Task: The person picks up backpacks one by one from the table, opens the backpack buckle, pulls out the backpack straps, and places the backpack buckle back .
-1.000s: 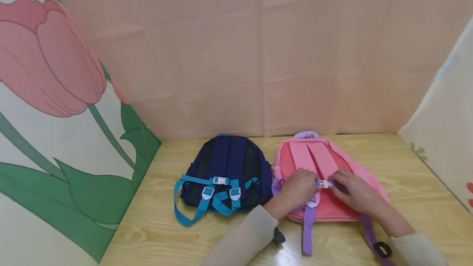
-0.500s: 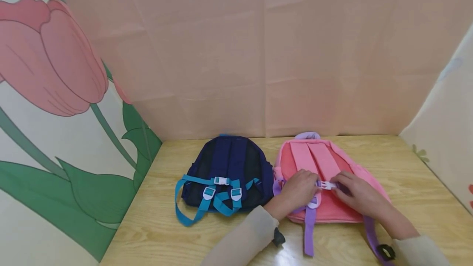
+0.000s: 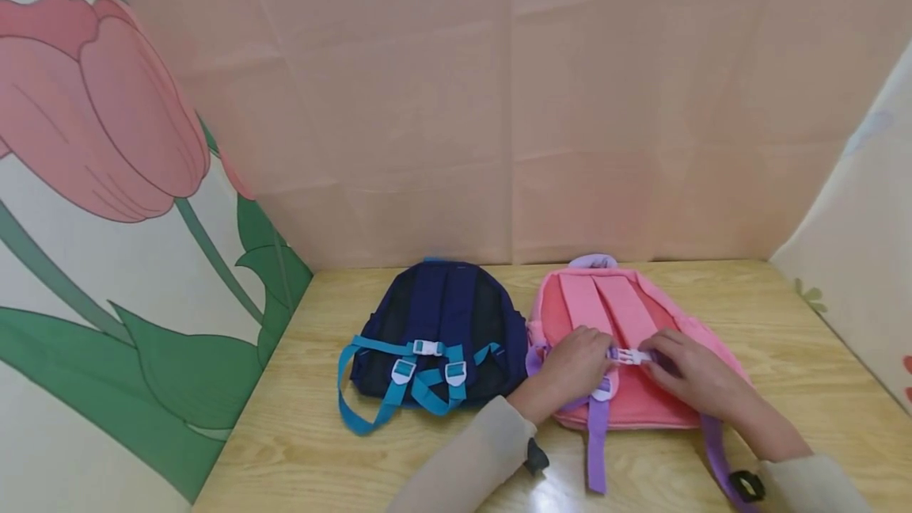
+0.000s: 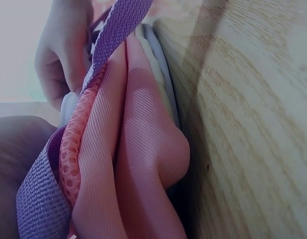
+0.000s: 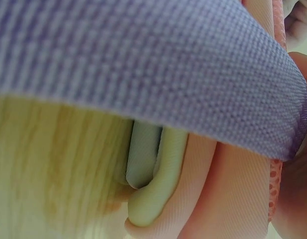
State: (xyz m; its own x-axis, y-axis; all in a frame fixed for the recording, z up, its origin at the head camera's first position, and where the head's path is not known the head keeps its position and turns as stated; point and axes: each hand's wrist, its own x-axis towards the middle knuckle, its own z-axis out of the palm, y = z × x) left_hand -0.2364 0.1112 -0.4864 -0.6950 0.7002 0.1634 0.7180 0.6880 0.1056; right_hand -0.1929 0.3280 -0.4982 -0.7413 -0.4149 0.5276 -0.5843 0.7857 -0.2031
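On my head feed, the left hand (image 3: 580,364), fingers curled nearly closed, pinches one end of a small white plastic buckle (image 3: 630,357); the right hand (image 3: 698,381) holds its other end between thumb and bent fingers. I see the buckle over the back of a rounded pink fabric backpack (image 3: 637,406), beside a rounded navy fabric backpack (image 3: 440,307) on the pale wood-grain table (image 3: 285,442); whether it is latched I cannot tell
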